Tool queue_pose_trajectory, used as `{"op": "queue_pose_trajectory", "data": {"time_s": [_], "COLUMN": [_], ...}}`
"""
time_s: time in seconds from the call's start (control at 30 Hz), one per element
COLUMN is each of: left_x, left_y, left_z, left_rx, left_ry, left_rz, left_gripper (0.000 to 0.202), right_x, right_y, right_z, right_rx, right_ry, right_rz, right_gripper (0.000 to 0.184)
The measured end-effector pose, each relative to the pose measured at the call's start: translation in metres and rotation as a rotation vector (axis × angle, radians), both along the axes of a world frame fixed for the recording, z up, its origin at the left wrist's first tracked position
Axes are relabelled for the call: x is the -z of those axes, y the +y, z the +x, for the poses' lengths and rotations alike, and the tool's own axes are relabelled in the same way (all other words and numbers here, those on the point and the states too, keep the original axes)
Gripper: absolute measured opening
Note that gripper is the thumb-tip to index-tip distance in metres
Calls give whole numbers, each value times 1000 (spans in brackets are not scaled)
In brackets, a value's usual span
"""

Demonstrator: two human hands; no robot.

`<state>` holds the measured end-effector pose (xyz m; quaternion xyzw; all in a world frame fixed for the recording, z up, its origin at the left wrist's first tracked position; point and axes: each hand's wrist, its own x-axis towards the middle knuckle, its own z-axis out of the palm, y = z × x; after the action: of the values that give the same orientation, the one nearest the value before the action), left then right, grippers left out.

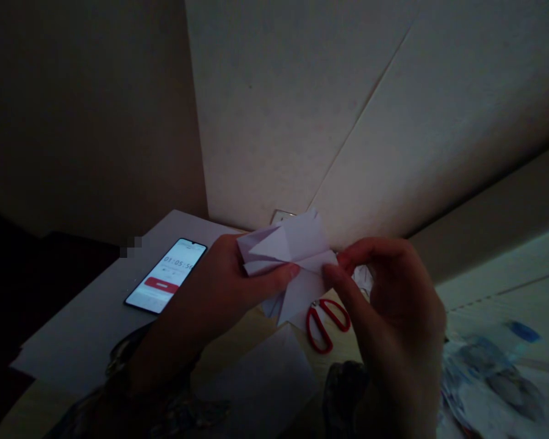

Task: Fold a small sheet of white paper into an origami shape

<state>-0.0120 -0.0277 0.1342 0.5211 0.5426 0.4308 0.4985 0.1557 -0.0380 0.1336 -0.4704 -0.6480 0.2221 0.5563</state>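
Observation:
A piece of folded white paper (304,235) with several pointed flaps is held up between my two hands. My left hand (229,280) grips it from the left, thumb pressed across its lower middle and the other fingers hidden behind. With thumb and index finger, my right hand (388,292) pinches the paper's right edge. Just below the folded paper are scissors (319,329) with red handles, their blades hidden under or behind it. A flat sheet of white paper (269,378) lies on the table beneath my hands.
To the left, a phone (165,277) with a lit timer screen rests on large white sheets (86,317). A wall (274,122) with a socket (282,216) rises behind the wooden table (238,335). Clear plastic and a blue-capped bottle (524,331) lie at lower right.

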Motion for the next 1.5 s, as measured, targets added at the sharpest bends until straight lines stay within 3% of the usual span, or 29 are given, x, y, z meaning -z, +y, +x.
{"op": "queue_pose_trajectory", "data": {"time_s": [0.3,0.5,0.7,0.9,1.1,1.3,1.5], "left_x": [-1,-1,0,-4,-8,-8,-9], "left_y": [1,-1,0,-2,-4,-3,-2], "left_z": [0,6,8,10,13,12,12], "left_rx": [81,-99,-161,-206,-208,-219,-204], "left_ry": [-148,-85,-125,-113,-50,-48,-35], "left_rz": [-51,-100,-57,-72,-48,-94,-30], "left_gripper": [10,18,19,18,17,22,18], "right_x": [2,2,2,0,0,1,4], "right_y": [2,3,4,5,5,5,7], "right_z": [4,3,-1,-2,0,0,-1], "right_rx": [-14,-18,87,100,33,28,10], "right_ry": [-162,-145,-137,-157,-110,-85,-43], "right_rz": [48,76,72,131,-2,37,50], "right_gripper": [11,15,11,7,6,8,10]}}
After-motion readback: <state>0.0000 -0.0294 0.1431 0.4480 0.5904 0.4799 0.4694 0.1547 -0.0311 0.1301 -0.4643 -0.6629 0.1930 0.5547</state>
